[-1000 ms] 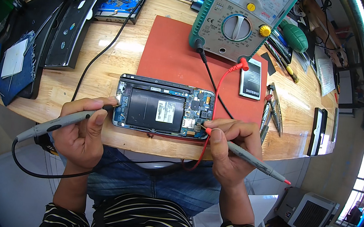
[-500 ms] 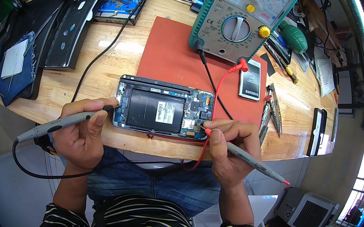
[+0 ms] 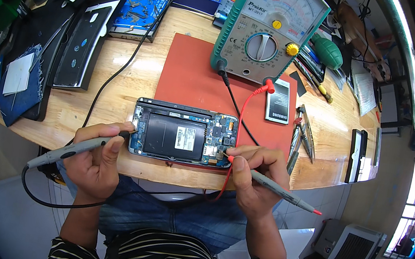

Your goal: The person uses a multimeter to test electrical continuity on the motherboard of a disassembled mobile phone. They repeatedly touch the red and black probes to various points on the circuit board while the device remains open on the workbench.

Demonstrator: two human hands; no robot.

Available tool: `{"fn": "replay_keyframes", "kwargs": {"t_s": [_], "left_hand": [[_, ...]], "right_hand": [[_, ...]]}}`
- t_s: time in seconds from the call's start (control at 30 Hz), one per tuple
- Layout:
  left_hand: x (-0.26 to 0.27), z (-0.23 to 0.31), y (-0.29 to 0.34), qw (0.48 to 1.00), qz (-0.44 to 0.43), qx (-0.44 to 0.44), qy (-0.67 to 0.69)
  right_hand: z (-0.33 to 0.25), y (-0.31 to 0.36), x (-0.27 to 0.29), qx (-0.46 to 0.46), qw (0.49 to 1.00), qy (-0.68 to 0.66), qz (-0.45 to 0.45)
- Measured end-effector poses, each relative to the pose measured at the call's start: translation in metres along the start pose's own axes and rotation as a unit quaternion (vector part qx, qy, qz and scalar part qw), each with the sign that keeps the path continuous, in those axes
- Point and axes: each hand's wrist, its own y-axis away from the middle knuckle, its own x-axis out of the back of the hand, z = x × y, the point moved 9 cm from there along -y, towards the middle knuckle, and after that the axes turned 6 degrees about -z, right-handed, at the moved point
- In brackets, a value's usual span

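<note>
An opened smartphone [image 3: 153,146] lies back side up near the table's front edge, its circuit board and black battery bay exposed. My left hand [image 3: 92,164] pinches a grey test probe [image 3: 71,150] with a black lead, its tip at the phone's left end. Between the fingers of my right hand [image 3: 258,181] is a second grey test probe [image 3: 283,192], red at both ends, its tip at the board's lower right. Whether either tip touches metal is too small to tell. Beyond the phone stands an analog multimeter [image 3: 239,44] with a green case, black and red leads plugged in.
A red mat [image 3: 188,74] lies under the phone and meter. To the right are a loose phone battery [image 3: 277,112], tweezers [image 3: 309,135] and a green grenade-shaped object [image 3: 328,52]. A blue tray [image 3: 140,0] of small parts and black boxes [image 3: 79,50] occupy the left.
The whole view has shifted a little, so the phone, meter and table sit lower in the picture. Both hands keep their probes at the same ends of the phone.
</note>
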Motion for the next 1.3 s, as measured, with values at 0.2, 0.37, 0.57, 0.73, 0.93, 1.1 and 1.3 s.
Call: {"fn": "replay_keyframes", "kwargs": {"t_s": [0.2,0.37,0.57,0.73,0.93,1.1,1.3], "left_hand": [[-0.0010,0.0030,-0.0004,1.000,0.000,-0.011,0.002],[-0.0013,0.0020,-0.0009,1.000,0.004,-0.004,0.022],[-0.0027,-0.0006,0.0008,0.999,-0.012,0.024,0.027],[-0.0015,0.0019,-0.0010,1.000,-0.004,-0.010,0.013],[-0.0009,0.0013,-0.0003,1.000,0.005,-0.006,0.012],[-0.0012,0.0007,-0.0004,1.000,0.002,-0.004,0.020],[-0.0012,0.0024,-0.0008,1.000,0.004,-0.010,0.017]], "right_hand": [[0.0003,-0.0002,0.0002,-0.002,1.000,-0.003,-0.001],[-0.0005,0.0005,0.0004,0.003,1.000,-0.003,0.003],[-0.0059,0.0021,0.0048,0.077,0.996,-0.025,0.020],[-0.0035,0.0038,0.0047,0.065,0.997,-0.026,0.013],[-0.0039,0.0037,0.0044,0.072,0.997,-0.013,0.009],[-0.0042,0.0033,0.0044,0.073,0.997,-0.004,0.010],[-0.0044,0.0032,0.0036,0.069,0.998,-0.005,0.010]]}}
